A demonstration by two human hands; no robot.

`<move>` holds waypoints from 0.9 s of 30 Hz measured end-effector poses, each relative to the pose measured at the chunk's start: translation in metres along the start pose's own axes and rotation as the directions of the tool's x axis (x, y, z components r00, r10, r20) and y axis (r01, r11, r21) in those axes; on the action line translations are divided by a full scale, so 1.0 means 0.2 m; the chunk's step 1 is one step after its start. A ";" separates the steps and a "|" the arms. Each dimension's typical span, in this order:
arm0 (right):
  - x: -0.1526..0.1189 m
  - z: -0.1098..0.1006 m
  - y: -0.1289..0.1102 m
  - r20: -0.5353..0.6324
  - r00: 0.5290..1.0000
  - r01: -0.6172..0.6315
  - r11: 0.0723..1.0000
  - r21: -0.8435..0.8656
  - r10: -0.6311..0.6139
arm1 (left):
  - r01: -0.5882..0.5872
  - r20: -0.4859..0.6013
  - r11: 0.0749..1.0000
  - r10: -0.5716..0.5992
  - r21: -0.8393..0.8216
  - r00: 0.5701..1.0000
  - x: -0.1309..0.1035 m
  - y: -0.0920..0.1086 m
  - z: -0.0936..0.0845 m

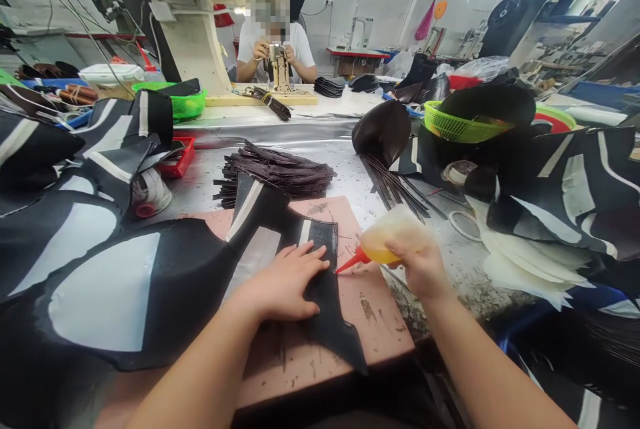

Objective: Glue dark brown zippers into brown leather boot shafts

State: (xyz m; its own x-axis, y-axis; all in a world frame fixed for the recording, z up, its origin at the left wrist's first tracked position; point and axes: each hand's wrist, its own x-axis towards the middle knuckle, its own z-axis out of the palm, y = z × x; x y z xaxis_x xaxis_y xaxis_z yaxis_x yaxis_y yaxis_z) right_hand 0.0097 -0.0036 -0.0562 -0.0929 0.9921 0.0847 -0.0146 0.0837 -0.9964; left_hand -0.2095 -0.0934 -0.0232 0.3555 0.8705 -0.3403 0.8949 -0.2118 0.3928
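A: Landmark first?
B: The flat pink board with dark scuffs (370, 305). Everything's going relative to that.
A: Main piece?
B: Flat black sheet piece with pale strips (325, 299), lying across the board, its lower point reaching toward the near edge.
A: Left hand?
B: Left hand (287, 285) is resting palm-down on that piece, over the board, fingers spread, gripping nothing.
A: Right?
B: Right hand (423, 267) is curling around a soft translucent squeeze bottle with yellow liquid (395, 237), held above the board's right side. The bottle's pointed red nozzle (356, 259) is aiming left, tip right at the black piece's edge. Can't tell if it's touching.
A: Around it, quick.
B: Heap of thin dark brown strips (280, 172) is lying just beyond the board. Big black panel with a white patch (185, 289) is covering the board's left part; can't tell if it's joined to the main piece. Fanned cream sheets (525, 255) are sitting well right of the board.
A: Anyone else?
B: Person in a white top (301, 42), sitting well beyond the board, both hands at a small metal-topped machine part (281, 72).
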 end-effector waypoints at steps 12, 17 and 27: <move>-0.12 -0.03 0.01 0.042 0.999 -0.020 0.998 0.052 0.018 | 0.003 0.015 0.999 -0.003 0.033 1.000 0.01 0.00 0.01; -0.19 -0.08 0.01 -0.024 0.999 -0.025 0.997 0.068 0.027 | 0.001 0.018 0.999 -0.002 0.050 1.000 0.01 0.01 0.01; -0.22 -0.13 0.01 0.138 0.990 0.004 0.998 0.061 -0.013 | -0.023 0.012 0.996 0.022 0.084 1.000 0.02 0.00 0.02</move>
State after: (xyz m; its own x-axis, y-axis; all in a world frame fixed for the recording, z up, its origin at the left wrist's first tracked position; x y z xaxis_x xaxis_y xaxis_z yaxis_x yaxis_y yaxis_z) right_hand 0.0401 -0.0452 -0.0611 -0.2297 0.9683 0.0977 -0.0761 0.0822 -0.9937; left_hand -0.2069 -0.0925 -0.0279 0.3787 0.8601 -0.3419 0.9058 -0.2685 0.3278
